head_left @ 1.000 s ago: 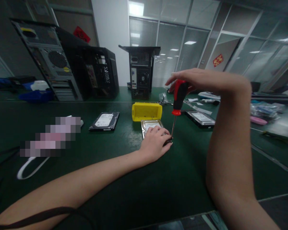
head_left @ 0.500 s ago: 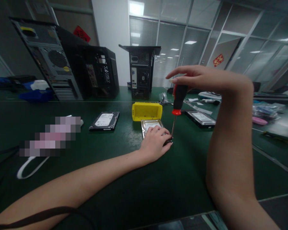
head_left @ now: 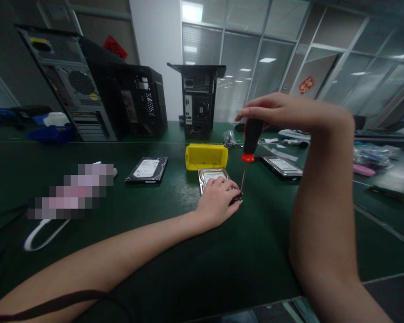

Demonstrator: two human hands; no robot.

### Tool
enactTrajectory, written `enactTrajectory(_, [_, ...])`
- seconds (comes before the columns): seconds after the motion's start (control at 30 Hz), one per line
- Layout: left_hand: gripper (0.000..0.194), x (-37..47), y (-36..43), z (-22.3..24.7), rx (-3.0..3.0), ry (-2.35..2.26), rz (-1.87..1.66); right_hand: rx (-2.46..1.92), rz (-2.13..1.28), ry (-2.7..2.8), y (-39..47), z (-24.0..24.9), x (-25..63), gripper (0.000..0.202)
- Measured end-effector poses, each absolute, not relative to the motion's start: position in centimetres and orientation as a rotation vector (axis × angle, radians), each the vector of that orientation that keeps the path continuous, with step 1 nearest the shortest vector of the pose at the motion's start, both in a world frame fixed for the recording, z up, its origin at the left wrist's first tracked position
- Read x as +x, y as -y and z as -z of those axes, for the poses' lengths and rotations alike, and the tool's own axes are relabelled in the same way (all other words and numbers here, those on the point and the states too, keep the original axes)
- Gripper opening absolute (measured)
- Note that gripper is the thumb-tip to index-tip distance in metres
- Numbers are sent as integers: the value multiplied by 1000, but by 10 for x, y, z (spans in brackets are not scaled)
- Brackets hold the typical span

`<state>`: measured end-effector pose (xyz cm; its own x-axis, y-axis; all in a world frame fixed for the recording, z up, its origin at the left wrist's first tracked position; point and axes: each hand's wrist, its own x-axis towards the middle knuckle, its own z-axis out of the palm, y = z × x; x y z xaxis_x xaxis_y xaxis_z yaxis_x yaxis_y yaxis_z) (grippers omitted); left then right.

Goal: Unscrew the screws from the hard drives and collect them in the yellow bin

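A silver hard drive (head_left: pixel 204 176) lies flat on the green table, partly covered by my left hand (head_left: pixel 219 197). The fingers of that hand are bent over the drive, and the thumb is at its near right corner. My right hand (head_left: pixel 267 109) is above, wrapped over the top of a black and red screwdriver (head_left: pixel 252 139). The screwdriver stands almost upright, leaning a little, with its tip at the drive's near right corner beside my left fingers. Any screw under the tip is too small to see. Right behind the drive sits a yellow bin (head_left: pixel 207 157).
Another hard drive (head_left: pixel 146 170) lies to the left and one more (head_left: pixel 283 167) to the right. Computer cases (head_left: pixel 199 98) stand at the back, with larger ones (head_left: pixel 84 85) at back left. A blurred-out item (head_left: pixel 74 190) with a white strap lies at left. Plastic bags (head_left: pixel 373 154) are at right.
My right hand's fingers have turned slightly around the top of the screwdriver handle. The left hand and the hard drive stay in place.
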<state>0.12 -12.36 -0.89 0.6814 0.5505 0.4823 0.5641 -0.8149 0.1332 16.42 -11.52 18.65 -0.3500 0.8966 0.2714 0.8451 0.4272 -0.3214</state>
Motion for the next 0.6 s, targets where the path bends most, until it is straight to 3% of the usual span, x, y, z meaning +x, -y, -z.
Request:
enactTrajectory(0.37, [23,1,124,7,-2869,966,771,-1501,-293,2201,116,-187,162,31])
enactTrajectory(0.6, [23,1,124,6,-2874,959,765,-1517,-157,2181,118,-187,164,41])
